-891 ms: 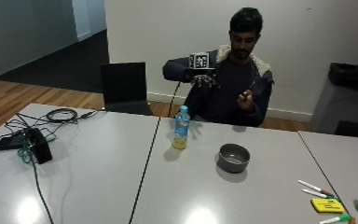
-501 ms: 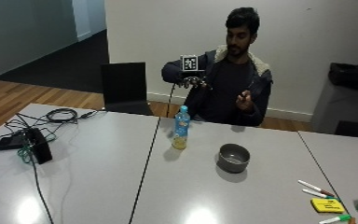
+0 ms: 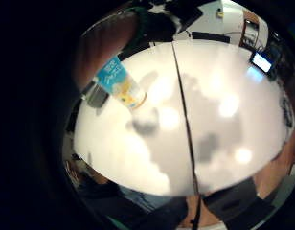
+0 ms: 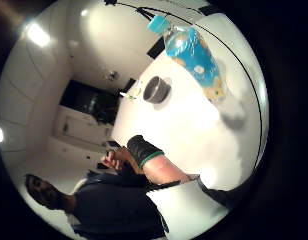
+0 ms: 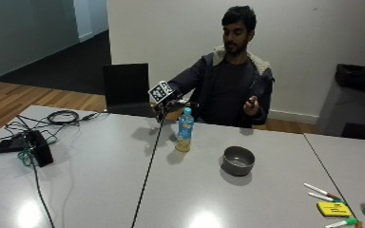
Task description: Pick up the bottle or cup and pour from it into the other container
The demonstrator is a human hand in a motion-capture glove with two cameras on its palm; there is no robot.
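Nearest to the outside camera, some markers (image 5: 321, 191) and a yellow block (image 5: 333, 208) lie at the right edge of the desk (image 5: 94, 190), and a black device with cables (image 5: 35, 147) sits at the left. These are well apart from the work and are no danger now.

Further in, the grey cup (image 5: 239, 160) stands upright on the desk, open side up. Just beyond it and to its side stands the bottle (image 5: 184, 129), upright, with a blue cap and yellow liquid, beside the dark seam of the desk.

Behind the bottle is the gloved right hand (image 5: 170, 102), near the cap but not touching it. Whether the grip is open or closed cannot be told from the pictures; it holds nothing.

The risks are a judgement. The bottle is tall and narrow, so if the hand meets it high, near the cap, it can tip over toward the cup. The cap seems to be on, so pouring may give nothing until it is removed. The cup is low and wide, so a fast tilt can splash on the desk.
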